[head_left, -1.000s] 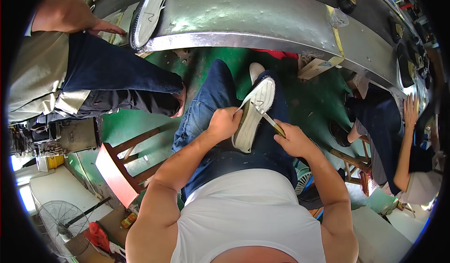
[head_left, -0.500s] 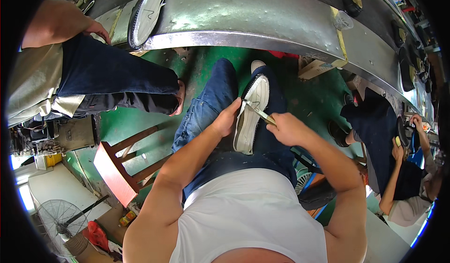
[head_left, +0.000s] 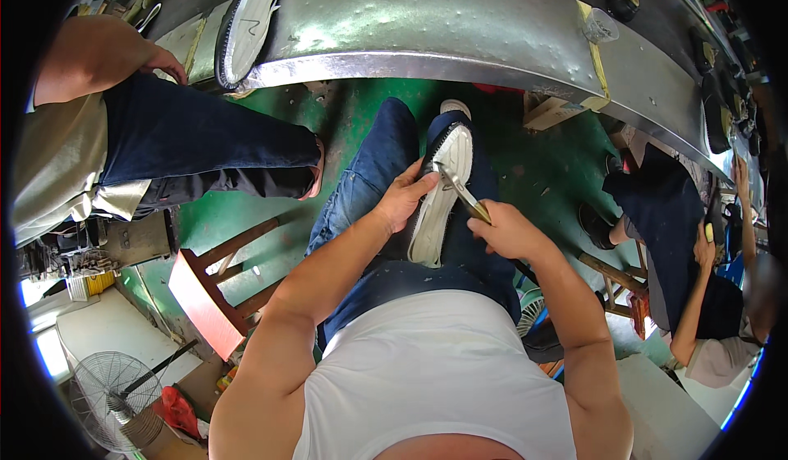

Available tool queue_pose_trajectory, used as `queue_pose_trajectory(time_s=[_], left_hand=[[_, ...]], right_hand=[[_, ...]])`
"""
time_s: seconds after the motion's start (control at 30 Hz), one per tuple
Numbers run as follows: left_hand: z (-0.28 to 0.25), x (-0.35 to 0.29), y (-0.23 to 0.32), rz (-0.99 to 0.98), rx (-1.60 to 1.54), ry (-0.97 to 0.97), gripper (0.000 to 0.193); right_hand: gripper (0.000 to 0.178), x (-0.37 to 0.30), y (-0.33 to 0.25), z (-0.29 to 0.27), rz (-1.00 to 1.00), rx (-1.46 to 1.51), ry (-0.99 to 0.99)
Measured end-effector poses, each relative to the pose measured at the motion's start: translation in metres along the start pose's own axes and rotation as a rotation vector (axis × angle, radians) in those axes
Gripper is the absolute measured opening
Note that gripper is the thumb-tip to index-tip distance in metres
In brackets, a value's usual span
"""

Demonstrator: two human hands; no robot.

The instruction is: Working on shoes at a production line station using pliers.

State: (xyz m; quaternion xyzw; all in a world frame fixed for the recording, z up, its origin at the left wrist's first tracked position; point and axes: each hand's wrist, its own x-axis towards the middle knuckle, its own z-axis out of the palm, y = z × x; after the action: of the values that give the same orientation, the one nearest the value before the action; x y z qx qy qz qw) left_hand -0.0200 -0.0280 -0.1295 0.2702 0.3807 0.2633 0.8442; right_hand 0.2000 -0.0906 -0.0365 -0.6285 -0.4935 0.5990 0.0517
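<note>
An upturned shoe point(head_left: 432, 228) with a whitish underside and a dark, stitched-looking edge lies along my right thigh, toe end away from me. My left hand point(head_left: 400, 199) grips its left edge, the thumb over the rim and the fingers partly hidden beneath. In my right hand point(head_left: 504, 230) are pliers point(head_left: 464, 192) with a metal head and yellowish handles. The fingers are closed around the handles. The head of the pliers rests at the shoe's underside, close to my left thumb; whether its jaws bite on anything is too small to tell.
A metal-topped bench point(head_left: 427, 17) runs across the far side, with another upturned shoe point(head_left: 250, 29) and a clear cup point(head_left: 601, 27) on it. Another person's legs point(head_left: 213, 144) are at left; a co-worker point(head_left: 706, 296) handles a shoe at right. A wooden stool point(head_left: 205, 300) stands left.
The pliers' head has shifted from the shoe's left edge slightly up and inward. My left thumb has moved right, farther over the rim. The shoe has turned a little.
</note>
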Motion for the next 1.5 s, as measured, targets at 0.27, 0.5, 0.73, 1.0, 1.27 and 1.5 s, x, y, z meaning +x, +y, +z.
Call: queue_pose_trajectory(time_s=[0.27, 0.5, 0.73, 1.0, 1.27, 1.5], left_hand=[[0.013, 0.005, -0.008, 0.11, 0.116, 0.119, 0.054], [0.023, 0.011, -0.002, 0.0, 0.15, 0.158, 0.062], [0.021, 0.017, 0.01, -0.057, 0.258, 0.246, 0.061], [0.025, 0.011, 0.022, -0.126, 0.363, 0.174, 0.052], [0.007, 0.017, 0.033, -0.247, 0.434, -0.082, 0.048], [0.012, 0.025, 0.043, -0.353, 0.443, -0.061, 0.052]], right_hand=[[0.025, 0.021, 0.046, 0.076, -0.06, 0.461, 0.231], [0.031, 0.023, 0.083, 0.03, 0.05, 1.375, -0.608], [0.041, -0.012, 0.057, -0.013, 0.007, 0.728, -0.221], [0.043, 0.02, 0.003, -0.023, -0.235, -0.027, 0.161], [0.032, -0.006, 0.029, -0.01, -0.147, 0.061, 0.034], [0.052, -0.025, 0.035, 0.019, -0.444, -0.379, 0.081]])
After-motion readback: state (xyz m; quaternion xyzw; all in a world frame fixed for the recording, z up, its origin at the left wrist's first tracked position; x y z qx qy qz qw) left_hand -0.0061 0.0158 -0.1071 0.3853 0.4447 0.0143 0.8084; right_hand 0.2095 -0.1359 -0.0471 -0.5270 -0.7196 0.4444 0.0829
